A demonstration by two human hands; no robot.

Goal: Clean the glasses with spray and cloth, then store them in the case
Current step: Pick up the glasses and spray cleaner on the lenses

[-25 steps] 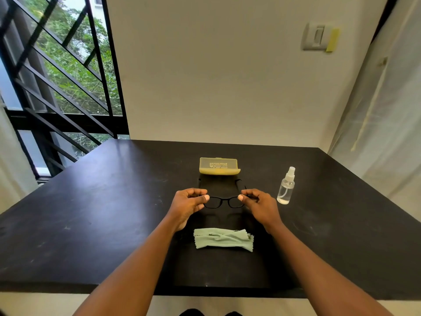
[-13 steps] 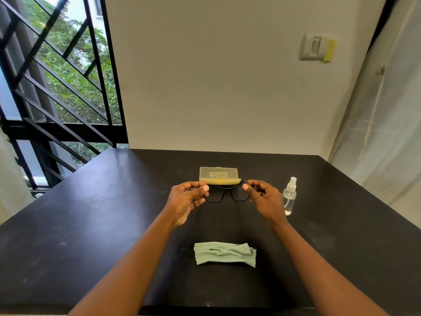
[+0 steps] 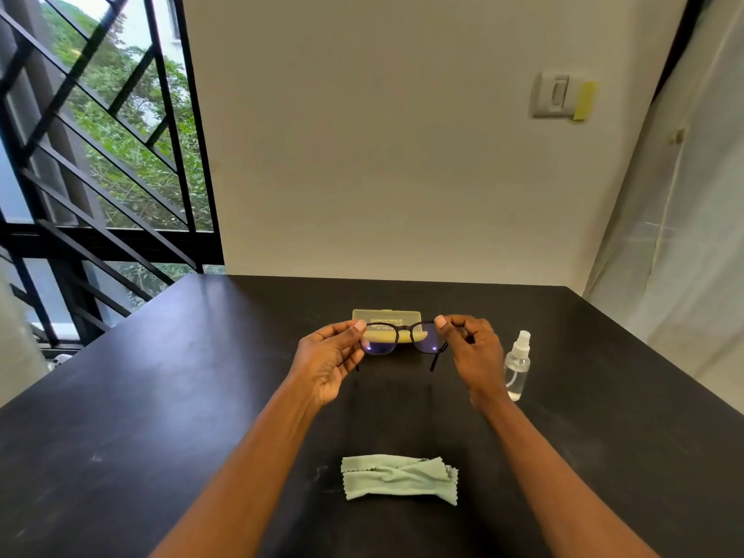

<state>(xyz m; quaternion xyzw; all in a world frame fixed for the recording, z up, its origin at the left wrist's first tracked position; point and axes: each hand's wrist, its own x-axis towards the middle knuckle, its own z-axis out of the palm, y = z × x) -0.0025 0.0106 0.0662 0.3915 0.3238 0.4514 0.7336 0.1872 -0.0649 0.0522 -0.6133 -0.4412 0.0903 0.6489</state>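
Head view, near to far, places given from the cloth [image 3: 398, 477]: pale green cloth lies loosely folded and crumpled, zigzag edge, flat on black table [image 3: 161, 416], closest item to the camera, untouched. Two bare forearms run up past it, one on each side. Beyond the cloth and above the tabletop, both hands hold the glasses [image 3: 402, 340] in the air. Left hand [image 3: 328, 362] beyond and left of the cloth, thumb and forefinger pinched on the left end of the frame, other fingers curled loosely under. Right hand [image 3: 471, 352] beyond and right of the cloth, thumb and fingers pinched on the right end of the frame by the hinge. Frame dark, lenses facing camera with bluish glare spots, temple arms open and hanging down; right temple tip visible below the lens. Bottle [image 3: 517, 366], clear with white spray top, stands upright on the table beyond and right of the cloth, just beside the right hand, apart from it. Case [image 3: 386, 322], yellowish, lies closed on the table farther beyond the cloth, partly hidden behind the glasses. Past the table, plain wall [image 3: 382, 155] with switch plate [image 3: 553, 94] far right of the cloth; barred window [image 3: 100, 155] far left.
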